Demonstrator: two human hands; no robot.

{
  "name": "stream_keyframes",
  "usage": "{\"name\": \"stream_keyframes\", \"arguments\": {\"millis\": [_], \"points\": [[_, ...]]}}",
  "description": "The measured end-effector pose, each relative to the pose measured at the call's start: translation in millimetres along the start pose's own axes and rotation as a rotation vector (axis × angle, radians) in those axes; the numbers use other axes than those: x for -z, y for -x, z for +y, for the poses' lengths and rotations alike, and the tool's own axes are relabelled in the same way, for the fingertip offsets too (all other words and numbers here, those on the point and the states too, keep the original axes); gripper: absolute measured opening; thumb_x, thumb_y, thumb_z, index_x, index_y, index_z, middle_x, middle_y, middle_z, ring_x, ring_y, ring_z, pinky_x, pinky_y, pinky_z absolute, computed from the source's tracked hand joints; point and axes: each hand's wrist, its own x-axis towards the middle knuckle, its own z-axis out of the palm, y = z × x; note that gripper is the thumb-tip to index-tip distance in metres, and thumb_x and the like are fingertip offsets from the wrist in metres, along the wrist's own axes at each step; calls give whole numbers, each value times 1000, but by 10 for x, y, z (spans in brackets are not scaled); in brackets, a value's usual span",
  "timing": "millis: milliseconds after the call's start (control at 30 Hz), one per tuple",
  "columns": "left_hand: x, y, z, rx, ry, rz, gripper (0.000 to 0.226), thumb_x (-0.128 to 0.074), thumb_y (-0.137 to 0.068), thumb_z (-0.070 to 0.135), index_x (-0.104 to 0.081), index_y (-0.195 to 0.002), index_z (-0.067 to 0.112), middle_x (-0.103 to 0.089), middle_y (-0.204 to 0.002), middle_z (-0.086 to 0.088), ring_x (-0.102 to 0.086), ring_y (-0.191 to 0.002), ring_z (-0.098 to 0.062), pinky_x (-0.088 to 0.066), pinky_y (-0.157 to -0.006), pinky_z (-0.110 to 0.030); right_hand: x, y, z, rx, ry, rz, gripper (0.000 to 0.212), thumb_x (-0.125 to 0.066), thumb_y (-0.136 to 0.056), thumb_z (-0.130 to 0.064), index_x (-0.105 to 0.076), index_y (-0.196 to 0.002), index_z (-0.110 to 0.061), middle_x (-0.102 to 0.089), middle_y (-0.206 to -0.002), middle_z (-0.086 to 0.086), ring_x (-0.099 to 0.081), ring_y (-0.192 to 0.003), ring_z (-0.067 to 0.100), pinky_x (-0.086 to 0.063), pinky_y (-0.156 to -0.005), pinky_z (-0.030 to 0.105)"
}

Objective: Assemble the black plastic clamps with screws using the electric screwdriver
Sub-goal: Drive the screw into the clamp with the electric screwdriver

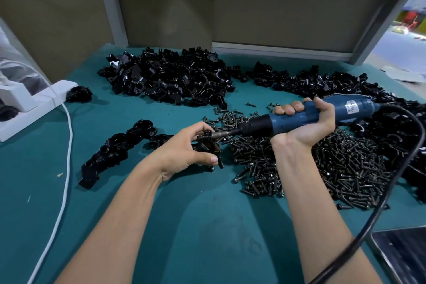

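My left hand (187,147) grips a black plastic clamp (211,145) just above the green mat, with a screw at its top. My right hand (304,120) is wrapped around the blue electric screwdriver (299,115), held nearly level and pointing left. Its bit (219,135) meets the screw on the clamp. A row of clamps (115,147) lies to the left of my left hand. Loose clamp parts form a heap (168,76) at the back and another heap (322,83) at the back right. Dark screws (322,168) are piled under and right of the screwdriver.
The screwdriver's black cable (391,180) loops down the right side to the near edge. A white power strip (30,101) and its white cord (65,157) run along the left. A dark tablet-like slab (403,253) lies at the near right corner. Grey partitions close off the back.
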Motion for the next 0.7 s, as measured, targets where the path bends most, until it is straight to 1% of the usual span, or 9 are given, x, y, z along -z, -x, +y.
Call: {"name": "stream_keyframes", "arguments": {"millis": [100,200,267,300,333,400,467,600,700], "points": [[-6,0,-1,1,-6,-4,38,-78,-78,-4,-60,-103,17,-70,-99,-8,-70,-90,-43,-57,-86,-49,9,2,-8,6,-9,-4,24,-51,-81,-23,-51,-58,-15,-43,-51,-4,-40,-40,13,-37,-46,20],[-5,-2,0,0,-17,-6,38,-79,-78,-3,-60,-103,18,-70,-97,-7,-71,-83,-34,-58,-82,-45,-6,18,-8,15,-4,-14,13,-57,-66,-24,-50,-59,-15,-43,-51,-4,-40,-40,13,-37,-46,19],[-4,-1,-3,-1,-37,-2,37,-79,-78,-2,-60,-102,18,-70,-97,-6,-70,-82,-28,-58,-83,-44,-7,27,-2,16,5,-14,13,-57,-64,-25,-49,-61,-15,-43,-51,-4,-40,-40,13,-37,-45,19],[-4,-3,-6,-2,-45,4,37,-79,-77,-2,-60,-101,18,-70,-99,-6,-70,-83,-30,-57,-86,-46,-6,28,0,14,9,-8,13,-57,-66,-24,-48,-62,-15,-43,-51,-4,-40,-40,13,-37,-45,19],[-3,-2,-8,-3,-51,10,37,-79,-77,-2,-59,-101,18,-70,-100,-6,-70,-86,-36,-56,-88,-49,-3,26,2,12,10,2,13,-55,-70,-23,-48,-64,-15,-43,-51,-4,-40,-40,13,-37,-45,19],[-2,3,-5,-1,-58,17,38,-80,-77,-1,-59,-101,19,-69,-102,-7,-67,-94,-44,-54,-92,-53,7,22,6,5,9,19,18,-50,-81,-23,-47,-65,-15,-43,-51,-4,-40,-40,13,-37,-45,20],[-5,1,-4,5,-67,14,38,-80,-77,-1,-59,-102,18,-69,-103,-8,-67,-96,-43,-54,-93,-53,15,19,5,4,10,25,21,-48,-84,-24,-47,-65,-15,-43,-51,-4,-40,-40,13,-37,-45,20],[-15,2,-2,22,-49,11,37,-79,-78,-2,-58,-103,16,-71,-98,-8,-72,-86,-36,-57,-88,-51,20,24,-4,12,11,26,19,-49,-83,-24,-47,-66,-15,-43,-51,-5,-40,-40,13,-37,-46,20],[-23,4,4,23,-58,11,38,-78,-78,-2,-58,-103,18,-70,-101,-9,-71,-88,-37,-55,-90,-53,10,40,-5,17,15,23,13,-56,-69,-24,-47,-65,-15,-43,-51,-4,-40,-40,13,-37,-45,20]]}}
